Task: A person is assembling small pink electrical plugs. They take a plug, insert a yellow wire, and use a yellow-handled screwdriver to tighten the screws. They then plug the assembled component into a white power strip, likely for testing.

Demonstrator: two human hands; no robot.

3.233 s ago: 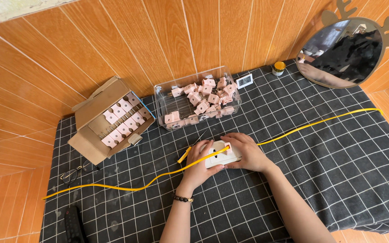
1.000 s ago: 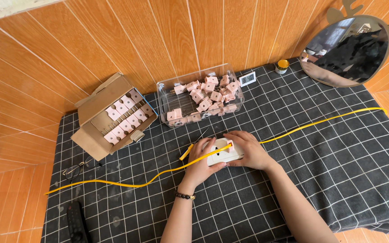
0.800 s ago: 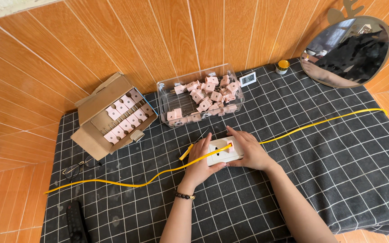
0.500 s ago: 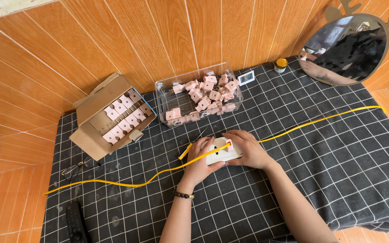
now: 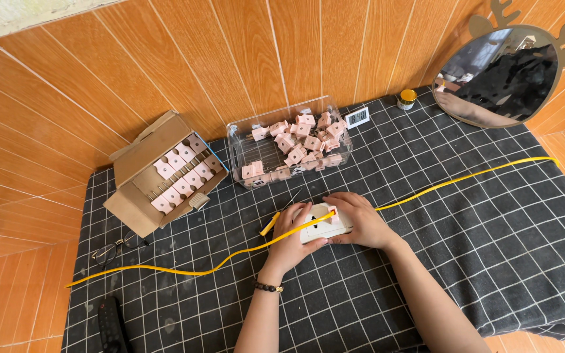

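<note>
Both my hands rest on a small white and pink socket-like block [image 5: 318, 225] on the black checked cloth. My left hand [image 5: 293, 236] grips its left side, thumb on top. My right hand [image 5: 356, 219] covers its right side and top edge. A long yellow strip [image 5: 465, 178] runs across the cloth, passes over the block between my hands and goes on to the left [image 5: 165, 269]. A screwdriver with a yellow handle [image 5: 271, 223] lies just left of my left hand.
A clear plastic bin [image 5: 289, 140] of pink blocks stands behind my hands. A cardboard box [image 5: 165, 173] with rows of blocks sits at back left. Glasses [image 5: 116, 247] and a dark remote [image 5: 112, 325] lie left. A round mirror [image 5: 501, 75], small jar [image 5: 406, 99] and small clock [image 5: 357, 117] are at back right.
My hands stay on the block and shift only slightly; my right fingers have closed more over its top. The yellow strip and the boxes stay where they were.
</note>
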